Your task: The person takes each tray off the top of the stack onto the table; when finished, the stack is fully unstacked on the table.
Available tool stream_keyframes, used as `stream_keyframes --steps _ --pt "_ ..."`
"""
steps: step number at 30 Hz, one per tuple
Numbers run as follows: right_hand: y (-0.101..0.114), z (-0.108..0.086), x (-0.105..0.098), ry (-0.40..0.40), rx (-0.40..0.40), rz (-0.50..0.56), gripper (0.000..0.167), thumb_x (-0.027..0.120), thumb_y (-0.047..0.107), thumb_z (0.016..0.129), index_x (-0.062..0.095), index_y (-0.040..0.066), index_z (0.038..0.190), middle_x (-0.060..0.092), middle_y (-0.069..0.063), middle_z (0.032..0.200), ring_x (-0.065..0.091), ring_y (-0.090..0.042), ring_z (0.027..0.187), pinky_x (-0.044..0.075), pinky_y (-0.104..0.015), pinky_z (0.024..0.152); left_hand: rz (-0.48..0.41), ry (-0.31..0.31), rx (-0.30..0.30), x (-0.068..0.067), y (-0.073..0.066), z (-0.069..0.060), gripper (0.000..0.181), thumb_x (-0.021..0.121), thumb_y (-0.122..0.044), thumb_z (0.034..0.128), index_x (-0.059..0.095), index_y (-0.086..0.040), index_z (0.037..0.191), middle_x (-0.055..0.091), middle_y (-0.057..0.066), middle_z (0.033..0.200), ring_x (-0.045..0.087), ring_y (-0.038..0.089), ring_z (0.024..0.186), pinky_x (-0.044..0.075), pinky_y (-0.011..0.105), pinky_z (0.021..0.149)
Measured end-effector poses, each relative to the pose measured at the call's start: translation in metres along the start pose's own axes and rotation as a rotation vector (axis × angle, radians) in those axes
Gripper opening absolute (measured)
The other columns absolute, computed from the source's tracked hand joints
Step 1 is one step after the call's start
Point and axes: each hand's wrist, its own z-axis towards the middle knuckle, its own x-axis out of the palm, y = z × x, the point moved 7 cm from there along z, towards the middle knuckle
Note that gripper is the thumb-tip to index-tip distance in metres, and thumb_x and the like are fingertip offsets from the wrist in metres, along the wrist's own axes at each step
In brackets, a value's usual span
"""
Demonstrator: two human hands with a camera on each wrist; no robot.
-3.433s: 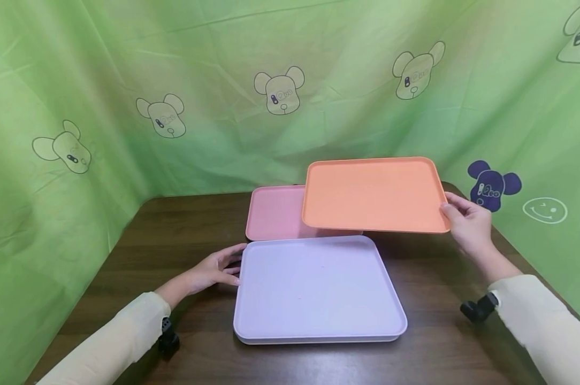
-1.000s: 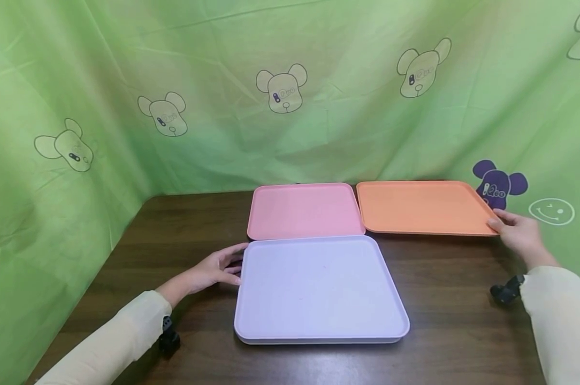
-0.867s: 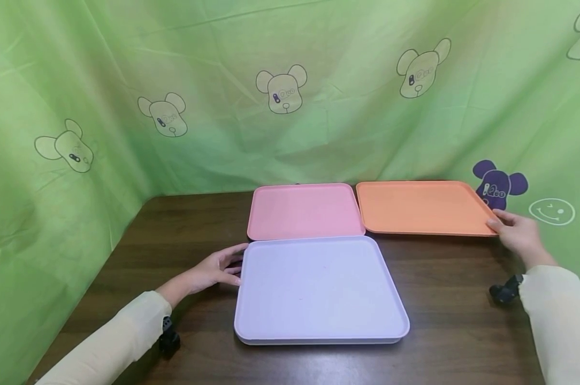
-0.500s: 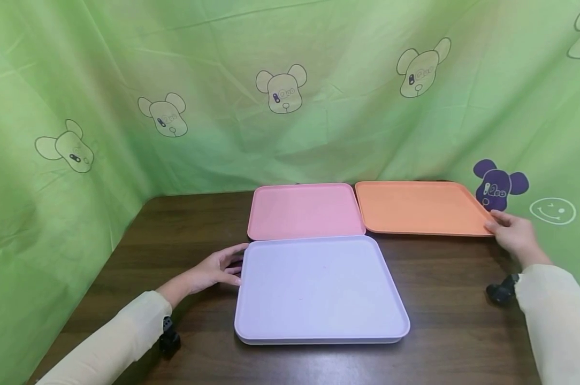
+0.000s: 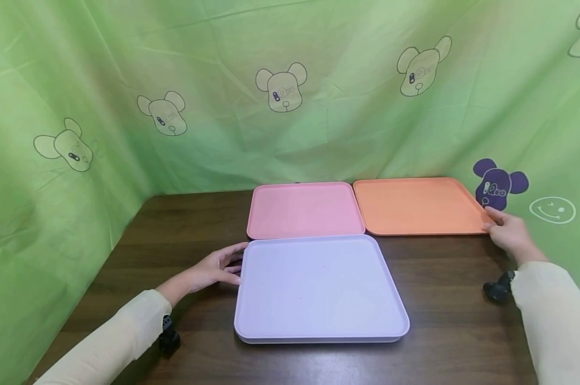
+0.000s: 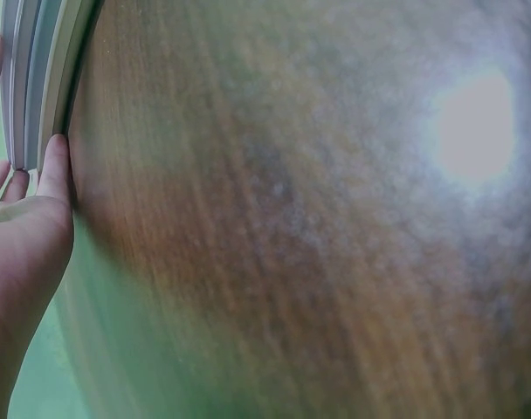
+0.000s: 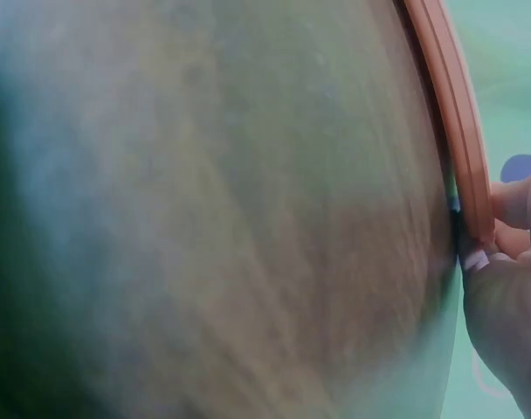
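A stack of rectangular trays, with a lilac tray [image 5: 321,289] on top, lies at the middle front of the table in the head view. My left hand [image 5: 210,271] rests against its left side, fingers spread and thumb low. Several stacked rims [image 6: 34,83] show in the left wrist view, the thumb touching the lowest. An orange tray [image 5: 417,206] lies at the back right. My right hand [image 5: 510,234] holds its near right corner between thumb and fingers. In the right wrist view the tray's rim [image 7: 458,113] meets the fingertips. Its underside is hidden.
A pink tray [image 5: 306,210] lies flat behind the lilac stack, its right edge against the orange tray's left edge. The brown wooden table [image 5: 189,224] ends at a green curtain [image 5: 222,149] printed with bear heads at the back and sides.
My right hand first carried the orange tray from above the pink tray to the right and down, then shifted it slightly left against the pink tray. My left hand stayed in place.
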Motion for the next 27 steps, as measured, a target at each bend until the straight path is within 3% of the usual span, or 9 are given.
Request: stream_keyframes --steps 6,20,23,27 --pt "0.0033 0.0025 0.0053 0.007 -0.019 -0.009 0.058 0.041 0.008 0.099 0.014 -0.008 0.148 0.013 -0.042 0.143 0.01 -0.054 0.136 0.01 -0.059 0.112 -0.001 0.001 -0.001 0.0001 0.0011 0.0001 0.091 0.077 -0.002 0.0811 0.02 0.003 0.152 0.025 0.026 0.153 0.026 0.04 0.139 0.033 0.044 0.109" --pt "0.0039 0.007 0.0048 0.003 0.005 0.004 0.063 0.047 0.006 0.097 0.014 -0.007 0.149 0.016 -0.034 0.148 0.012 -0.049 0.138 0.012 -0.053 0.114 0.007 0.001 -0.002 -0.001 0.0017 0.0001 0.09 0.077 -0.002 0.0815 0.021 0.002 0.152 0.026 0.025 0.153 0.026 0.04 0.139 0.033 0.044 0.109" --pt "0.0018 0.007 0.0049 -0.008 0.016 0.022 0.063 0.048 0.008 0.098 0.015 -0.006 0.149 0.016 -0.029 0.149 0.014 -0.044 0.139 0.014 -0.046 0.115 0.001 0.002 0.0 -0.0007 0.002 0.0002 0.09 0.077 -0.001 0.0815 0.02 0.002 0.152 0.025 0.025 0.153 0.026 0.04 0.139 0.033 0.044 0.109" --pt "-0.0006 0.0063 0.0042 -0.025 0.018 0.032 0.064 0.05 0.011 0.098 0.016 -0.006 0.15 0.02 -0.03 0.148 0.021 -0.039 0.139 0.028 -0.017 0.107 -0.01 0.005 0.003 0.0001 0.0017 0.0002 0.09 0.076 -0.002 0.0817 0.02 0.003 0.152 0.025 0.026 0.153 0.026 0.04 0.139 0.033 0.044 0.109"
